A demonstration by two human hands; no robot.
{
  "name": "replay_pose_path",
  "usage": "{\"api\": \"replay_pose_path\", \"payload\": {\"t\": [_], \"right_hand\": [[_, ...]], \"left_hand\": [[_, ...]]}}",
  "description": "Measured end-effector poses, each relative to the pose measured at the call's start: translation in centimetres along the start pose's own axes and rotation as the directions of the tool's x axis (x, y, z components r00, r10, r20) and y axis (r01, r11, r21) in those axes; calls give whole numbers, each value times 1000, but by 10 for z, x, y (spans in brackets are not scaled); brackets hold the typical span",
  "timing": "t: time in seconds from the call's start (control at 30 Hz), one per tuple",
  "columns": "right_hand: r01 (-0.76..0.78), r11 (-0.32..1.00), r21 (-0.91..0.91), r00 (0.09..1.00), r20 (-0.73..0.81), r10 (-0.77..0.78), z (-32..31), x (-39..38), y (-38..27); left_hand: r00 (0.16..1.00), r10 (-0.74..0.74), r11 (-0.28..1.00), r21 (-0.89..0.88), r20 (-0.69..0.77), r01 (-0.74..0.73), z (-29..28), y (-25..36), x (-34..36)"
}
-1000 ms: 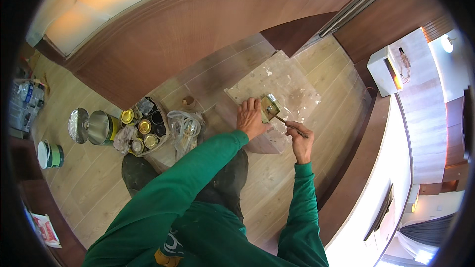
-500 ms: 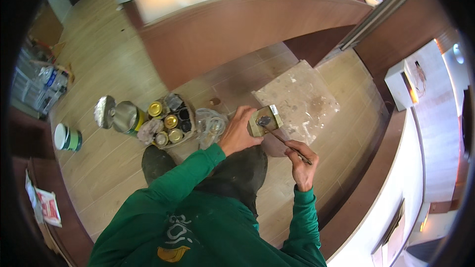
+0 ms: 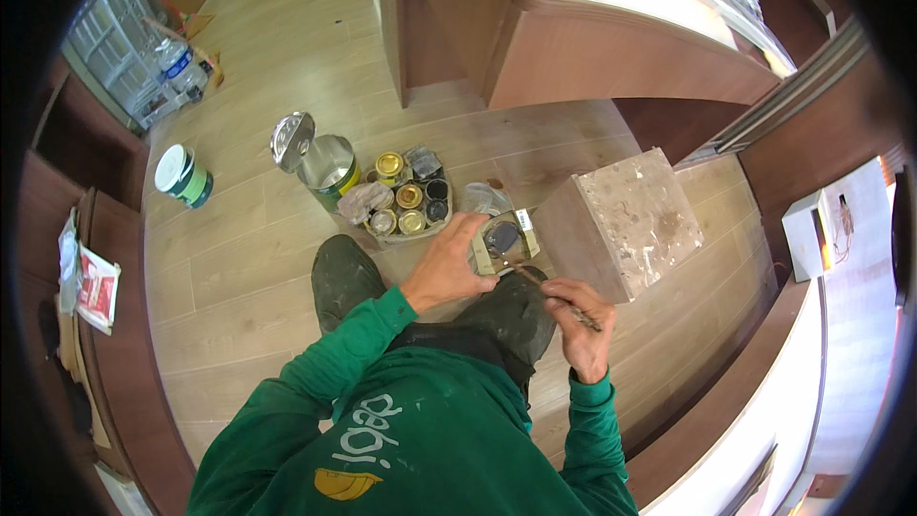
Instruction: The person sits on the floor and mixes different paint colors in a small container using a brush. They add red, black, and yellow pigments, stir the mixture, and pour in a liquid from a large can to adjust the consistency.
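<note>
Here the left grip (image 3: 447,264) clasps a boxy container (image 3: 526,247), the right grip (image 3: 581,323) a slender tool (image 3: 527,275)

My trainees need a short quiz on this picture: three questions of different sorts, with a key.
1. Multiple choice: what does the left hand hold?
A) a lidded bucket
B) a small container
C) a water bottle

2. True or false: the large metal can is shut.

3. Fill in: the thin tool that reaches toward the small container is held in the ____ hand.

Key:
1. B
2. False; the large metal can stands open.
3. right
</note>
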State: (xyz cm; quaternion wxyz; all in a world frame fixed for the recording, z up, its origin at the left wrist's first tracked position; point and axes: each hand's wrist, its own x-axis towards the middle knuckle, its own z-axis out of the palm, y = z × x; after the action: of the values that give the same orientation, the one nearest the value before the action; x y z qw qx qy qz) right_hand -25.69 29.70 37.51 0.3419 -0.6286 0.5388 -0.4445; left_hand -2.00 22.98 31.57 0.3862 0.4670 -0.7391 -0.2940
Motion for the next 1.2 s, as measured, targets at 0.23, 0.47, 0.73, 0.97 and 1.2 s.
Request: {"api": "replay_pose_path", "payload": {"t": [0.23,0.47,0.73,0.97,1.2], "right_hand": [[157,987,-26,979,135,-152,16,-4,-7],[145,984,-106,969,218,-119,18,3,-15],[179,980,-84,974,156,-164,37,10,-18],[155,983,-101,982,123,-143,36,9,-20],[95,989,-112,994,69,-87,42,13,-29]], "left_hand": [[993,-9,1000,20,-117,11,-15,-12,-27],[984,-102,995,2,-147,103,-16,-13,-40],[983,-122,993,-26,-139,119,-17,-15,-44],[983,-113,991,-83,-147,101,-20,-17,-42],[977,-118,990,-94,-179,102,-18,-22,-42]]}}
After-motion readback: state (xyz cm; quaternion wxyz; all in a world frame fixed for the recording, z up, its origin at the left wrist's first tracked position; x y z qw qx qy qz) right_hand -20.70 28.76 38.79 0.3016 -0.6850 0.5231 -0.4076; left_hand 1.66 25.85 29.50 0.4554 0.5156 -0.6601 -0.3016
